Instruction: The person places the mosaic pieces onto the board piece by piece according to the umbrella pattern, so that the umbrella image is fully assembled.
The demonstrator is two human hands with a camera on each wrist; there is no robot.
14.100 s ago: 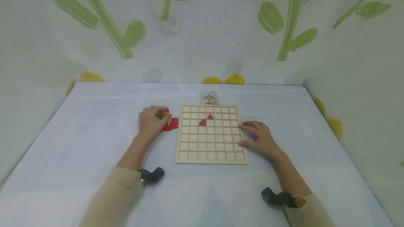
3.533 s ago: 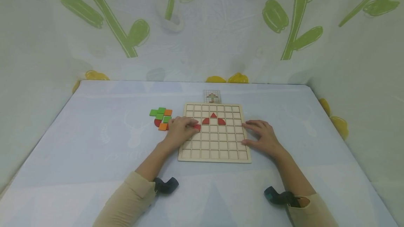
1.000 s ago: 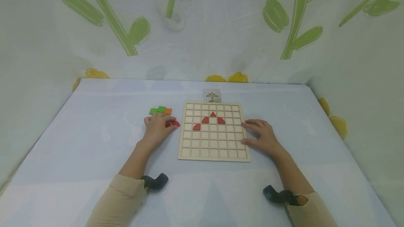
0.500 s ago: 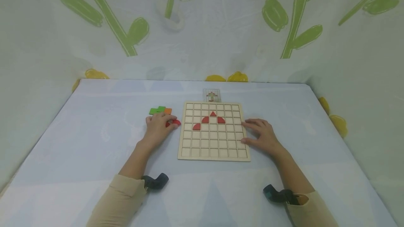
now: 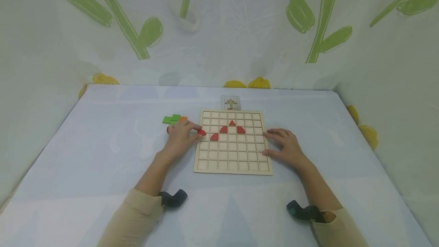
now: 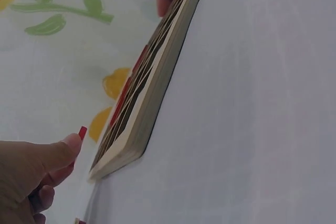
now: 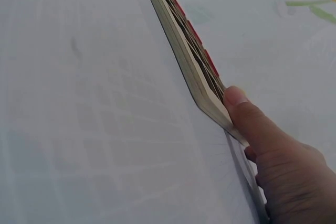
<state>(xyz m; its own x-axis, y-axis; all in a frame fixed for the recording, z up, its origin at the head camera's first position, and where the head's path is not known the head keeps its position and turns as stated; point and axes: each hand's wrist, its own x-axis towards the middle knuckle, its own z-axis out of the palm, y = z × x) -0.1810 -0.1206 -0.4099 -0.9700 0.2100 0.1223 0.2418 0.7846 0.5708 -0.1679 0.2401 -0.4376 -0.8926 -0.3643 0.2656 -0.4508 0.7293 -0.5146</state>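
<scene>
In the head view my left hand (image 5: 179, 138) pinches a red quarter-circle tile (image 5: 202, 132) over the left edge of the wooden grid board (image 5: 233, 173). The left wrist view shows that tile (image 6: 82, 132) between thumb and fingers, above the table and apart from the board. Several red tiles lie in the grid: a triangle (image 5: 232, 123) and quarter-circles, two left of it and one right (image 5: 241, 129). My right hand (image 5: 285, 146) rests on the board's right edge, fingers extended; its thumb (image 7: 234, 96) lies on the rim in the right wrist view.
Left of the board lie green square tiles (image 5: 170, 119), an orange tile (image 5: 183, 118) and a partly hidden red piece (image 5: 168, 129). Other tiles may be hidden under my left hand. A small pattern card (image 5: 231, 102) lies behind the board. A leaf-patterned wall encloses the table.
Since 3.5 s ago, another red quarter-circle lies in the grid at left. Over the last half second my left hand has moved right, carrying a red quarter-circle from the pile. The right hand stays.
</scene>
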